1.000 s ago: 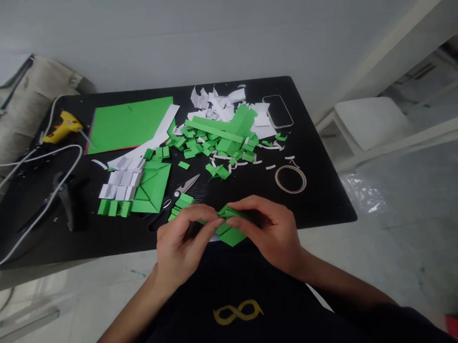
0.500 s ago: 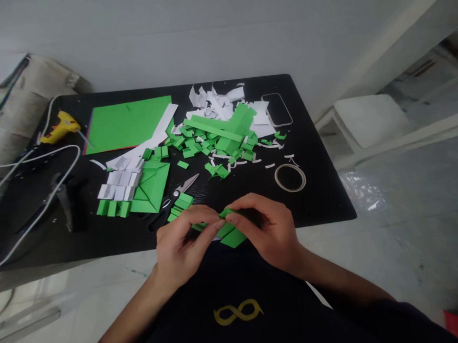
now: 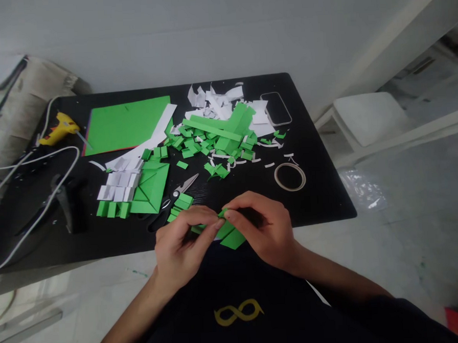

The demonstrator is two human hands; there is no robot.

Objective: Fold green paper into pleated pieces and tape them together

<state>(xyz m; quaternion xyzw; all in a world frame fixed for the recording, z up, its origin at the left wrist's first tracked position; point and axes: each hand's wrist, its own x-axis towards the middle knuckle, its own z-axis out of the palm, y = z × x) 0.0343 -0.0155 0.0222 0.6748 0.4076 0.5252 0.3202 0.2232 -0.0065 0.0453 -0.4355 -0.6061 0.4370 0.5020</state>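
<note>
My left hand [image 3: 181, 245] and my right hand [image 3: 265, 231] meet at the near edge of the black table [image 3: 322, 197]. Both pinch a small folded green paper piece [image 3: 230, 235], fingertips touching at its top. Much of the piece is hidden under my fingers. Scissors [image 3: 172, 195] lie just beyond my left hand, next to a few small green folded bits [image 3: 182, 200].
A heap of green and white paper scraps [image 3: 219, 131] covers the table's middle. A green sheet [image 3: 128, 123], a yellow glue gun [image 3: 60, 126] with white cables, a folded green square [image 3: 151, 183], a tape ring [image 3: 289, 177] and a phone [image 3: 275, 109] lie around. A white chair [image 3: 368, 118] stands right.
My hands stay at the same spot with the green piece. The fingertips have shifted slightly closer together along its top edge.
</note>
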